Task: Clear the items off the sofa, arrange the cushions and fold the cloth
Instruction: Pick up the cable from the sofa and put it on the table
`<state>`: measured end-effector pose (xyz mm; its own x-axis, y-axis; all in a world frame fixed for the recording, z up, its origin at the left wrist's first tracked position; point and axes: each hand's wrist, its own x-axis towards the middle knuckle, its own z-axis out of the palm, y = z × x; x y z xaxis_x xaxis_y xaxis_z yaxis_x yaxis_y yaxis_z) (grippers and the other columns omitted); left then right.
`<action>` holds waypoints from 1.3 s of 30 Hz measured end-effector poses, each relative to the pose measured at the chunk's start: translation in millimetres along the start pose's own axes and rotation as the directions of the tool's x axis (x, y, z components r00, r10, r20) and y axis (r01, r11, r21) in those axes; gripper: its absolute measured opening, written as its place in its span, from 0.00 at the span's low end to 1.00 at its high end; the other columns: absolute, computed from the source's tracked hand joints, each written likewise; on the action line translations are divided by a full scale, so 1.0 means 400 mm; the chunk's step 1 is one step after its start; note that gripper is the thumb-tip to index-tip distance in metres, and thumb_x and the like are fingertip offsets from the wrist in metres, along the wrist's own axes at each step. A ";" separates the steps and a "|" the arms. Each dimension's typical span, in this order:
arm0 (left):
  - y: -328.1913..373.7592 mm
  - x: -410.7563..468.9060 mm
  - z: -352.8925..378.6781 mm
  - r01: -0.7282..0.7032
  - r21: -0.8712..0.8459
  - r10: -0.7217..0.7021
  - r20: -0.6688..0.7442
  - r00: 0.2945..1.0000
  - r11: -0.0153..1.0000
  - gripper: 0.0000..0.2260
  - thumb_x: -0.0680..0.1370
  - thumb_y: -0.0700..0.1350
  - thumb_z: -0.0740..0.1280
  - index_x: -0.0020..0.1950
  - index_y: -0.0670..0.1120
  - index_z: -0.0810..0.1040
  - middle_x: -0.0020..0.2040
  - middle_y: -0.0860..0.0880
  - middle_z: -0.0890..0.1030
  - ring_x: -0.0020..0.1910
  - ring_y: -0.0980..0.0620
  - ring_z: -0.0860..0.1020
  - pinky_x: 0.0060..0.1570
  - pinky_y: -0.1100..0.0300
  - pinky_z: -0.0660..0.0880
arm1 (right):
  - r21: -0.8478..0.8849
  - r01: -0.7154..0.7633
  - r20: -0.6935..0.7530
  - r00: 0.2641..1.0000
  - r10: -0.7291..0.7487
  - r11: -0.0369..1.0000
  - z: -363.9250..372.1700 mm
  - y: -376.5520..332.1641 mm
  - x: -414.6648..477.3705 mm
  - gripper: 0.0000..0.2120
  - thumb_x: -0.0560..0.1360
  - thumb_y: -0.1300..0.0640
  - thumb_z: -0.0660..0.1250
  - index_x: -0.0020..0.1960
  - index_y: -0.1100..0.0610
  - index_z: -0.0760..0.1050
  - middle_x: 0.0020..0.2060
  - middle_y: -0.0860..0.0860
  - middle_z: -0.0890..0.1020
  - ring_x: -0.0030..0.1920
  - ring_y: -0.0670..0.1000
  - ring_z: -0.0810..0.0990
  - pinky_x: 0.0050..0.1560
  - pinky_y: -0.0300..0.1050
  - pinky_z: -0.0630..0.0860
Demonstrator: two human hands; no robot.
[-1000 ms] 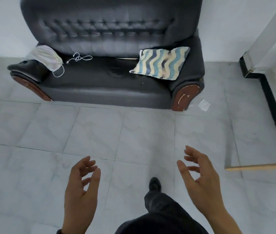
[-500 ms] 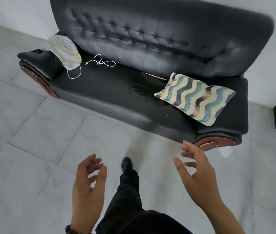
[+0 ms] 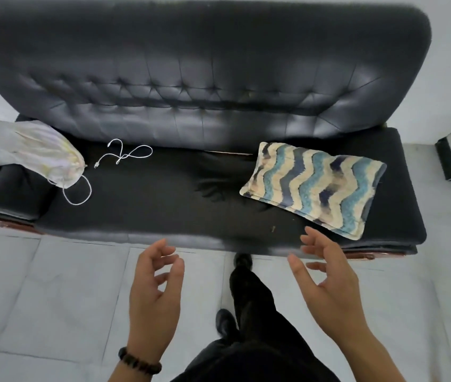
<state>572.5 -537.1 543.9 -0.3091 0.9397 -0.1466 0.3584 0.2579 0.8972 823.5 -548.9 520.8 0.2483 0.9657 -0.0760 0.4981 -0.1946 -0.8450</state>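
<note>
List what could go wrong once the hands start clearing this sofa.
The white cable lies in loose loops close to the cord of the white cloth; lifting either might snag the other.
The white cloth hangs over the armrest and could slip to the floor.
The cushion lies askew near the seat's front edge; the right hand could knock it off.

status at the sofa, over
Both empty and open: left hand, right hand. On the sofa: striped cushion, white cable; pale cloth over its armrest. Reach unobstructed.
</note>
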 end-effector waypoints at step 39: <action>-0.932 1.532 -0.441 0.368 0.133 -0.338 -0.206 0.918 0.920 0.13 0.78 0.43 0.67 0.61 0.52 0.72 0.58 0.54 0.74 0.57 0.55 0.76 0.57 0.56 0.74 | -0.163 0.189 0.596 0.801 -0.056 0.968 1.738 -0.225 1.063 0.23 0.78 0.50 0.67 0.71 0.45 0.68 0.63 0.38 0.70 0.61 0.39 0.74 0.54 0.42 0.77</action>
<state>93.9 -97.1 193.0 -0.5864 0.7296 -0.3519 0.3330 0.6131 0.7164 306.4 -1.3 196.5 -0.3246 0.8867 -0.3293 0.6650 -0.0336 -0.7461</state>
